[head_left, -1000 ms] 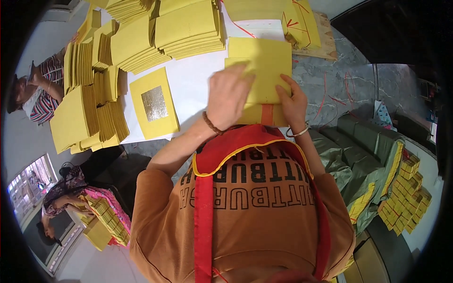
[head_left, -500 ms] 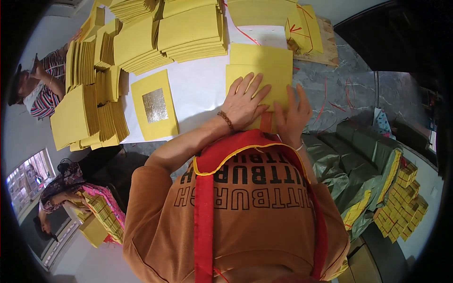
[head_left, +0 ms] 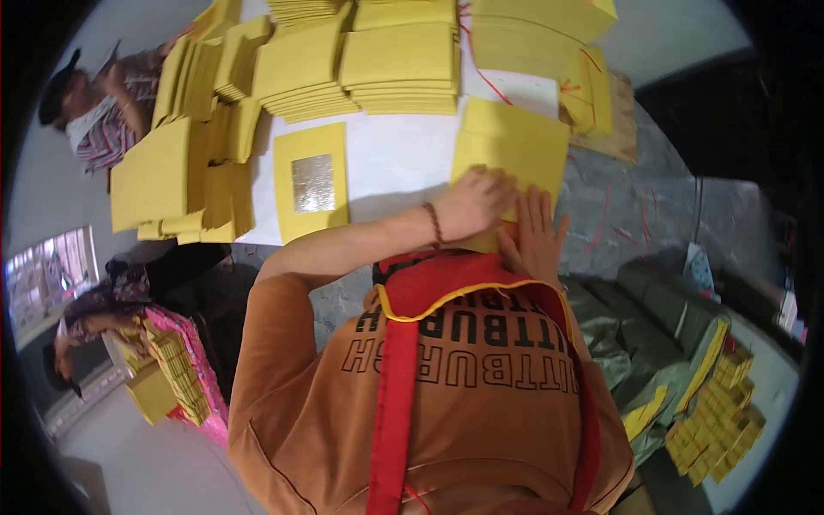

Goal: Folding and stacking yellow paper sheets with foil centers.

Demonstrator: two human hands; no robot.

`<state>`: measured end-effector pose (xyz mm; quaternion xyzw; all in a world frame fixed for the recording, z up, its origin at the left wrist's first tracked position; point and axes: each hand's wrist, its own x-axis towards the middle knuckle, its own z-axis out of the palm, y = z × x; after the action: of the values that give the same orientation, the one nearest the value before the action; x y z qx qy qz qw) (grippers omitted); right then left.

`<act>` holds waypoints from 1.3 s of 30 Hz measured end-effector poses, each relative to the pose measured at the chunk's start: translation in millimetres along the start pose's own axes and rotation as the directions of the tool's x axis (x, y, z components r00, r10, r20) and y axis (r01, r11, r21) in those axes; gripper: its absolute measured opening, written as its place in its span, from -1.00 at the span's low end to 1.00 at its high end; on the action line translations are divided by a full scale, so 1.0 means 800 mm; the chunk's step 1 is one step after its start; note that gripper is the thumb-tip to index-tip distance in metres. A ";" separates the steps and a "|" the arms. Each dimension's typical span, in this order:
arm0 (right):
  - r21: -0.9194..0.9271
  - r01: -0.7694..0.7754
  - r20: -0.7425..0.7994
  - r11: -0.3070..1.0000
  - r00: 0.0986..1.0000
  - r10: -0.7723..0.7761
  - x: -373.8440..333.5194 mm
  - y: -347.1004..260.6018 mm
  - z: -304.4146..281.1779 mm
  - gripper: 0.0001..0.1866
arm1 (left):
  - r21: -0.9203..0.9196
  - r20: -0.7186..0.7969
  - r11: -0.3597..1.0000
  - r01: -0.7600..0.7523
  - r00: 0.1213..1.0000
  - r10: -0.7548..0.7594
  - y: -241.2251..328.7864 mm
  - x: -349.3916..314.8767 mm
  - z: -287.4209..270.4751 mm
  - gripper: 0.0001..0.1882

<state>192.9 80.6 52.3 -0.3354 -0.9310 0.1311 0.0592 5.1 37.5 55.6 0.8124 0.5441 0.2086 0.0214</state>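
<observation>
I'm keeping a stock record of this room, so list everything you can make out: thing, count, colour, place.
Flat white tabletop: one, white, upper centre
Flat rectangular sheets: count unclear, yellow, tabletop's right
Rectangular sheet with silvery patch: one, yellow, tabletop's left
Stacked sheets: many, yellow, tabletop's far and left sides
Block with red string: one, yellow, upper right
Marbled floor: one, grey, right
Loose strings: several, red, floor
Glossy sheeting: count unclear, dark green, right
Small bundles: many, yellow, lower right
Co-workers: two, clothing patterned, left
Apron: one, red, on wearer
Beaded bracelet: one, brown, left wrist
Left grip: one, bare, over sheets, blurred
Right grip: one, bare, fingers spread, beside left
</observation>
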 end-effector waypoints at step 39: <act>0.941 -0.217 0.231 -0.260 0.972 0.027 0.088 -0.025 -0.115 -0.30 | 0.298 -0.309 0.884 0.361 0.912 -0.268 -0.007 -0.008 -0.137 -0.47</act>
<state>144.7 129.6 147.7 -0.2424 -0.4300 0.8385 0.2307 -41.4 12.6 152.2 0.6688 0.6959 0.2067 -0.1605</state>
